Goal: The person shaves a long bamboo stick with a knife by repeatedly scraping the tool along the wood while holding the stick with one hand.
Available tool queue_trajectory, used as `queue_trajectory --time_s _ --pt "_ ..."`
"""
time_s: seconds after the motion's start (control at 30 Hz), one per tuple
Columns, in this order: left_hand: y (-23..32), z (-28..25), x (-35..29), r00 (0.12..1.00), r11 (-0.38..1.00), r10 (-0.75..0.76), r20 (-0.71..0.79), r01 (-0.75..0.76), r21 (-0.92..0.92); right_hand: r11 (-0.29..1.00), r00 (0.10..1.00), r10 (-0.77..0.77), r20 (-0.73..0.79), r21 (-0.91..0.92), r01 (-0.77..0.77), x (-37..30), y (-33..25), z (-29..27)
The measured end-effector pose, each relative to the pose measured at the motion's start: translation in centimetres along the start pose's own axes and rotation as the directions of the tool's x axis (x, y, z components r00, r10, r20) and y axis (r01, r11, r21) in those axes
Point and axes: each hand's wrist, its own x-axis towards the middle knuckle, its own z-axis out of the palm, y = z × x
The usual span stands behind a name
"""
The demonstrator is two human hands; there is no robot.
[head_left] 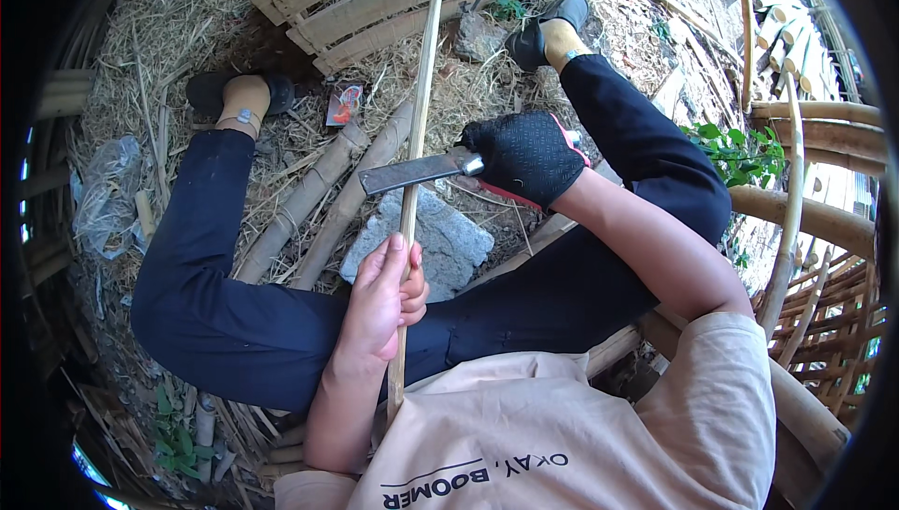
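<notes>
Blk upside-down txt (454, 485) on tan tee (524, 402)

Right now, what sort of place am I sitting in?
Probably a rustic bamboo-working spot, perhaps a yard or open shed: there's dry straw underfoot, bamboo poles lying on it, and a pile of cut bamboo at the upper right.

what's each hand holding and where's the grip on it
The left hand holds a long pale strip by its stretch nearer the body; the gloved right hand holds a knife by its handle.
</notes>
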Motion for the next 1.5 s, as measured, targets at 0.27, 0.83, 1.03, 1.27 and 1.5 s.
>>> queue_trajectory --time_s 0.27,0.83,1.03,1.27,1.5 --pt "0.4 -0.1 -0.3 1.0 1.0 -0.007 0.012 0.007 -0.01 0.994 0.986 0.108 -0.126 0.037 -0.105 0.6 1.5 0.2" --pt "0.5 -0.3 -0.9 1.0 0.999 -0.019 0.02 0.02 -0.048 0.963 0.91 0.213 -0.356 -0.079 -0.257 1.5 8.5 -1.5" --pt "0.9 -0.2 -0.5 1.0 0.997 -0.013 0.023 0.015 -0.072 0.991 0.972 0.124 -0.202 0.074 -0.111 -0.1 2.0 -1.5" --pt "0.3 -0.2 -0.5 1.0 1.0 -0.008 -0.01 0.008 -0.008 0.998 0.995 -0.048 -0.082 0.029 0.051 -0.3 -0.8 -0.2" --pt "0.1 -0.2 -0.5 1.0 0.999 0.008 -0.017 -0.007 0.048 0.998 0.996 0.035 -0.081 -0.049 -0.039 0.0 0.6 -0.7"
